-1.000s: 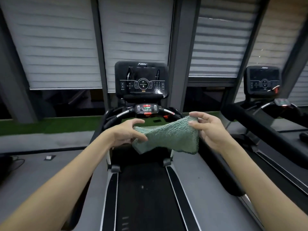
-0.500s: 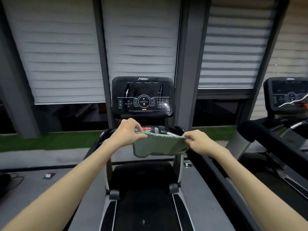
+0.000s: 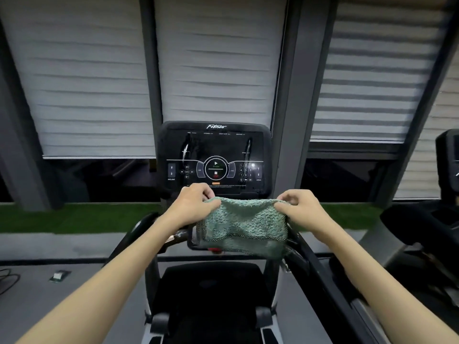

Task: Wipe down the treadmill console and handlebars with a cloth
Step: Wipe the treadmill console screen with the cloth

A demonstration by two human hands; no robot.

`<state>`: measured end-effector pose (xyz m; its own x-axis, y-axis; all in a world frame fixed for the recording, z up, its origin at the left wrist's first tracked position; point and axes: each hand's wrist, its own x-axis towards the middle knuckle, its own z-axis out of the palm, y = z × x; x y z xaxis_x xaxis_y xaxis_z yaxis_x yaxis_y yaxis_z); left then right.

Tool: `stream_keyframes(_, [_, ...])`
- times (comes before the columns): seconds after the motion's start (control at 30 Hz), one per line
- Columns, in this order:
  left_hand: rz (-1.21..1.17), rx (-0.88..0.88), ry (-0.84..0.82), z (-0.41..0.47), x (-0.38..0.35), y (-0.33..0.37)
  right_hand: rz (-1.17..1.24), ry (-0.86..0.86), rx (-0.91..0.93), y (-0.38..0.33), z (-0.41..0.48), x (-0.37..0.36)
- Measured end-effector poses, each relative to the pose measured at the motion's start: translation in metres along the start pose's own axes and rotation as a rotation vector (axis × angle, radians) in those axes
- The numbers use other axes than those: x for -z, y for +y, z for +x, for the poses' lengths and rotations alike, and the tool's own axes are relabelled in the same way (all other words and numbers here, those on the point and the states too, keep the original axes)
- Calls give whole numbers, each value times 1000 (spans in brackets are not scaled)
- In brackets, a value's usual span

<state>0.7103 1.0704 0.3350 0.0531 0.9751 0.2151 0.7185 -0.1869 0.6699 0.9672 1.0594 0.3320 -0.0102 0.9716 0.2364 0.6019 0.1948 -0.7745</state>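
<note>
Backdrop: pale slatted blinds [image 3: 216,70] span the far wall between dark pillars, with a strip of green turf [image 3: 74,217] along their foot at nine o'clock.

Item 1, treadmill console [image 3: 214,157]: dead ahead at twelve o'clock, black and glossy. Printed keys include a round start symbol at its centre.

Item 2, handlebars: the left handlebar [image 3: 141,227] curves down at eight o'clock and the right handlebar [image 3: 316,269] runs back at four o'clock. Neither is being touched.

Item 3, cloth [image 3: 243,227]: green looped terry, held spread at centre. It hangs just below the console face and drapes over the small lower panel, where a red button [image 3: 214,250] peeks out beneath its hem.

Item 4, left hand [image 3: 196,204]: fingers curled, pinching the cloth's upper left corner.

Item 5, right hand [image 3: 298,209]: fingers curled likewise on the upper right corner.

Item 6, second treadmill [image 3: 422,227]: stands at three o'clock, apart.

Item 7, floor: a small pale object [image 3: 58,275] lies at eight o'clock, with a loose cable [image 3: 7,279] further left.

Hazards, as judged: wiping has not begun. Firm pressure over the keys could trigger the start control and set the belt running. The terry loops might snag on the red button. A corner-only hold may let the cloth slip and drop.
</note>
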Motion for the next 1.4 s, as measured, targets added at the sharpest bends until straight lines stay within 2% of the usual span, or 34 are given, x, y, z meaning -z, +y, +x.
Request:
stream_keyframes(0.27, [-399,73,-164,126,-28,0,148,-93,56,-32,119,-52])
stream_keyframes(0.43, [-649,6,-310,180,-29,-9,308,-125,43,-40,170,-69])
stream_keyframes(0.57, [-644,-100,-293,216,-29,-22,591,-199,-39,-33,204,-61])
stream_keyframes(0.7, [-807,-2,-363,255,-36,-23,483,-39,28,3,241,-55])
stream_keyframes(0.73, [-840,10,-359,264,-40,-22,465,-66,33,12,250,-54])
stream_keyframes(0.9, [-976,27,-339,312,-54,-16,585,-450,24,54,293,-44])
stream_keyframes(1.07, [-1030,124,-254,351,-87,-13,680,-364,96,79,336,-27])
stream_keyframes(1.2, [-941,166,-402,358,-125,-20,740,-374,124,101,365,-13])
stream_keyframes(1.23, [-883,153,-386,360,-134,-22,733,-376,125,107,371,-11])
stream_keyframes(1.4, [-379,-80,-103,376,-158,-14,740,-448,82,133,392,-10])
